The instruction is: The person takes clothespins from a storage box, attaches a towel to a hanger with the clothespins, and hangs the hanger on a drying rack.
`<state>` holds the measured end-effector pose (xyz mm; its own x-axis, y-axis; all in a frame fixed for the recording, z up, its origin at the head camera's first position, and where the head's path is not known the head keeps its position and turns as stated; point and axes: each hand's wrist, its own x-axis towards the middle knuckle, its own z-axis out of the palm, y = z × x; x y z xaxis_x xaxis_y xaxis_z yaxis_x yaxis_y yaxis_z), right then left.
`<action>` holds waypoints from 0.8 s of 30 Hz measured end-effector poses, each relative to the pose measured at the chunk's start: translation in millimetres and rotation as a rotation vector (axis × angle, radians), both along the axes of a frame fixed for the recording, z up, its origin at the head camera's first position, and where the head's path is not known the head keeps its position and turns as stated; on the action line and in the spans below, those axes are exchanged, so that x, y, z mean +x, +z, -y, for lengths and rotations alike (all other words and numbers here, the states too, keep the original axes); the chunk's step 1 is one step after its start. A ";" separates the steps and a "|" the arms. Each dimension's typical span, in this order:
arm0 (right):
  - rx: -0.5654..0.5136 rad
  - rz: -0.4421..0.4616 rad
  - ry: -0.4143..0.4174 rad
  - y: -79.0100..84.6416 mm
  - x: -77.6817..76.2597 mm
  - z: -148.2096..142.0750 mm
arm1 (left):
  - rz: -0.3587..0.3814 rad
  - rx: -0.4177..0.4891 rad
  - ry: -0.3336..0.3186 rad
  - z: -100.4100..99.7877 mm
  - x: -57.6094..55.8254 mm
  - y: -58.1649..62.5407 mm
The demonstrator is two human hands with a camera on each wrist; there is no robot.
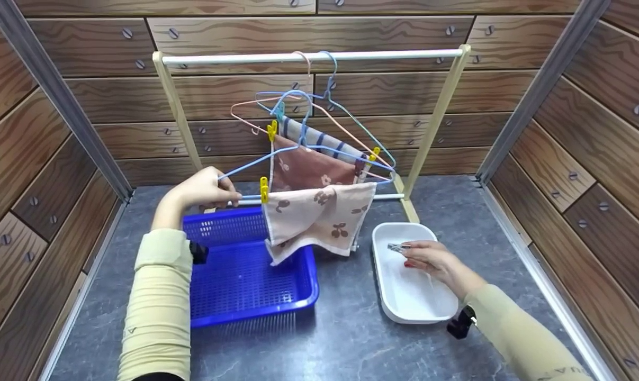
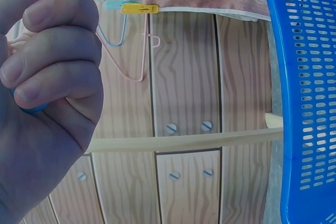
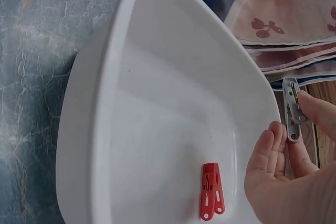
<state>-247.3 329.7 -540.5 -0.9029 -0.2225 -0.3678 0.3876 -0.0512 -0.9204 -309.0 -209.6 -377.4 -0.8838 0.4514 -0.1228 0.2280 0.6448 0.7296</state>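
Observation:
My left hand [image 1: 203, 188] grips the left end of a blue clothes hanger [image 1: 255, 160] in front of the rack. A pale cloth with brown cherry prints [image 1: 324, 214] hangs from its lower bar, fixed at the left corner by a yellow clothespin [image 1: 264, 191]. No pin shows at the cloth's right corner. Over the white basin [image 1: 404, 312], my right hand [image 1: 435, 262] pinches a grey clothespin [image 3: 291, 111] between thumb and finger. In the right wrist view a red clothespin [image 3: 211, 192] lies on the basin floor.
A blue perforated basket [image 1: 245, 307] stands below the cloth. Behind it, the rack's white rail [image 1: 388, 54] carries a pink hanger [image 1: 240, 106] and another blue hanger [image 1: 331, 79], with a reddish-brown cloth [image 1: 311, 166] and a striped cloth [image 1: 319, 138]. Wood-patterned walls enclose three sides.

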 end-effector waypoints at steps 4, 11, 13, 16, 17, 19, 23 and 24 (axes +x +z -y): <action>-0.017 -0.004 0.011 2.9 0.6 -2.6 | 0.002 0.002 0.003 0.3 -0.4 -1.0; -0.067 0.058 -0.081 9.5 -4.6 2.3 | -0.033 -0.018 -0.013 1.5 -0.6 -1.4; -0.100 0.085 -0.111 11.9 -6.1 4.5 | -0.059 -0.035 -0.023 1.6 -0.9 -1.8; -0.120 0.090 -0.106 16.2 -7.2 6.2 | -0.094 -0.058 -0.035 1.0 -2.0 -2.7; -0.129 0.089 -0.102 17.6 -7.6 6.4 | -0.103 -0.060 -0.037 0.7 -2.2 -2.9; -0.143 0.091 -0.092 21.3 -8.9 7.0 | -0.109 -0.060 -0.040 0.2 -2.4 -3.2; -0.168 0.088 -0.070 29.7 -11.3 7.5 | -0.105 -0.054 -0.033 1.1 -1.7 -3.9; -0.174 0.087 -0.068 32.0 -11.8 7.7 | -0.102 -0.054 -0.031 1.6 -1.4 -4.0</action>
<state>-259.1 322.0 -508.5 -0.8844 -0.2289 -0.4067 0.4557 -0.2355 -0.8584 -310.4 -211.2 -381.4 -0.8788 0.4736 -0.0577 0.3194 0.6738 0.6663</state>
